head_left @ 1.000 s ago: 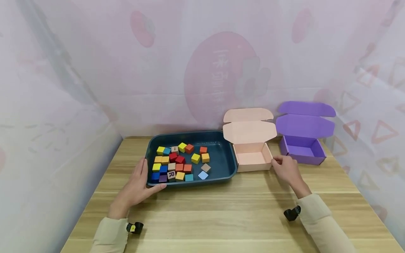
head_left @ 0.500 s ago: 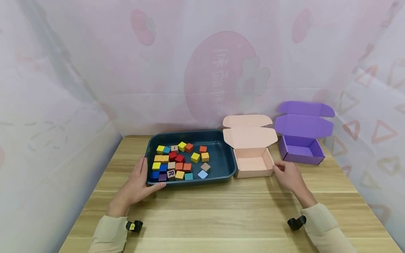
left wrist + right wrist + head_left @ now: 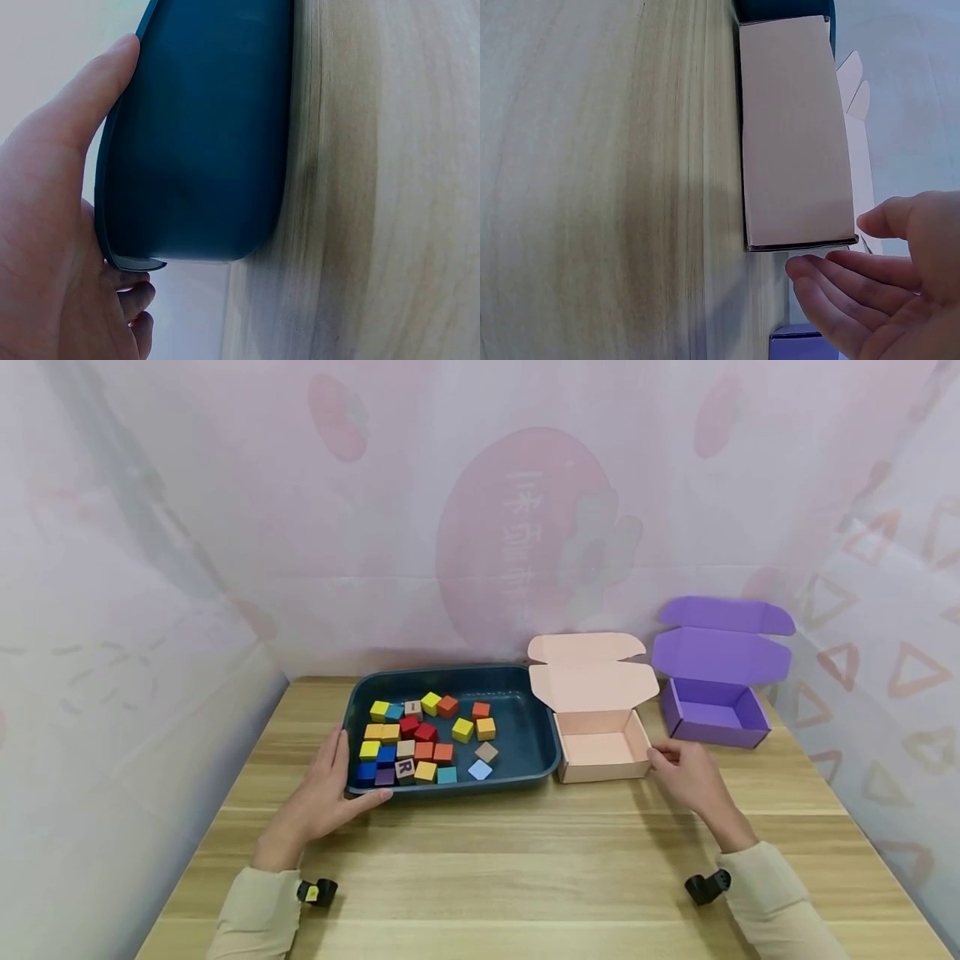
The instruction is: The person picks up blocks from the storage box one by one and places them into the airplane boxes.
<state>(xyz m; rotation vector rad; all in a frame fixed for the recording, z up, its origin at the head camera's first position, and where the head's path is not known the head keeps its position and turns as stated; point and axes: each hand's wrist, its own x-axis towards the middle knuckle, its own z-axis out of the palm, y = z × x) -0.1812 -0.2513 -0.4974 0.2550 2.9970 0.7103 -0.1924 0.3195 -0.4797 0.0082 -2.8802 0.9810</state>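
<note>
In the head view a dark teal tray point(image 3: 525, 752) holds several coloured cubes point(image 3: 405, 731), one marked with an R. At its front-left corner my left hand point(image 3: 318, 797) grips the rim, thumb along the front and fingers round the left side. The left wrist view shows that thumb point(image 3: 112, 75) on the rim. A peach cardboard box point(image 3: 600, 749) stands with its lid up, against the tray's right side. My right hand point(image 3: 693, 781) holds its front-right corner. In the right wrist view the thumb is at the top edge and the fingers point(image 3: 855, 285) beside the side wall.
A purple cardboard box point(image 3: 716, 714) with a raised lid stands farther back on the right. The wooden table point(image 3: 480, 877) runs up to a pale printed curtain point(image 3: 405, 527) behind and at both sides. Small black cameras are strapped at both wrists.
The peach box slid slightly toward me between the first and second frames, with my right hand at its corner, and its lid leaned farther back. The left hand and tray stayed put.
</note>
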